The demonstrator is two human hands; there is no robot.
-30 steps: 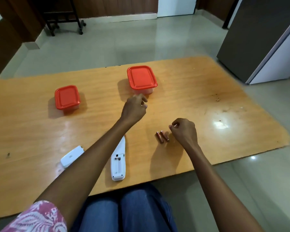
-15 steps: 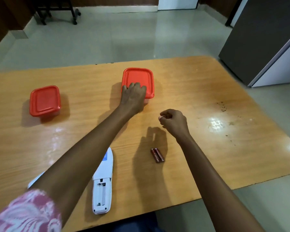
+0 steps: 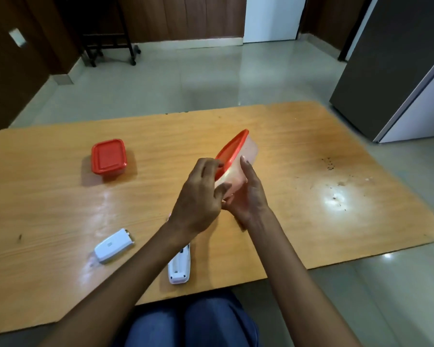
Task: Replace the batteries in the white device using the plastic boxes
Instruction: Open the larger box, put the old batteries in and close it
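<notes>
A clear plastic box with a red lid point(image 3: 238, 156) is lifted off the table and tilted on its side. My left hand point(image 3: 198, 196) grips its near end, fingers at the lid's edge. My right hand point(image 3: 248, 194) cradles the box from below, thumb along its side. A second red-lidded box point(image 3: 108, 156) sits closed on the table to the left. The white device point(image 3: 179, 267) lies near the front edge with its battery bay open, partly hidden by my left forearm. Its white cover point(image 3: 113, 245) lies to the left. The two batteries are hidden behind my hands.
The wooden table point(image 3: 336, 159) has crumbs and a light glare on its right side. A dark cabinet point(image 3: 398, 58) stands past the right corner. A wheeled black stand point(image 3: 105, 41) is on the floor at the back. My blue-clad knees point(image 3: 191, 321) are under the front edge.
My left hand has lifted the nearer red-lidded box off the table and tipped it. My right hand has come up under it. The view shifted, and the batteries are now hidden.
</notes>
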